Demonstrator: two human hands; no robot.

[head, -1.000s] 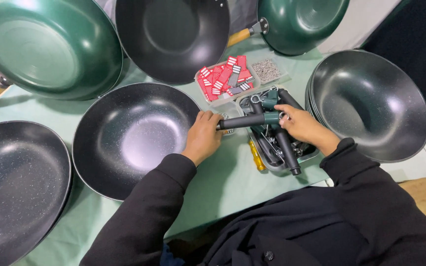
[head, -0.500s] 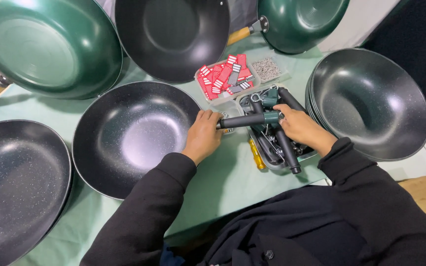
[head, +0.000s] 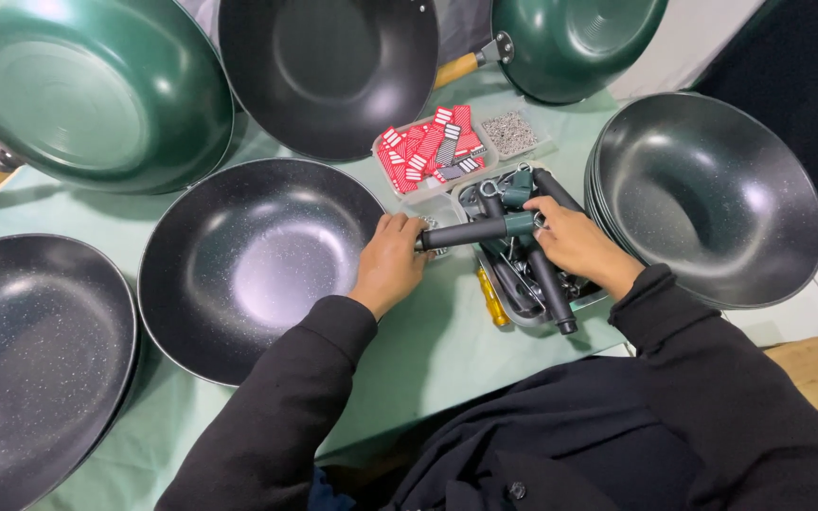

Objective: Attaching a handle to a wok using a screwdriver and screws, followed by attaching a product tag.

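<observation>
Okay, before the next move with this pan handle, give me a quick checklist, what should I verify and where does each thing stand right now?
1. Handle held at both ends: ok. The left hand grips the black end of the pan handle and the right hand holds its green bracket end.
2. Handle lined up with the pan: not ok. It lies over the tray of handles, beside the rim of the handleless pan, not against it.
3. Pan steady: cannot tell. It rests on the green tablecloth; neither hand holds it.
4. Screws within reach: ok. The box of small screws sits just behind the tray.
5. Screwdriver at hand: ok. A yellow-handled screwdriver lies by the tray.
</observation>
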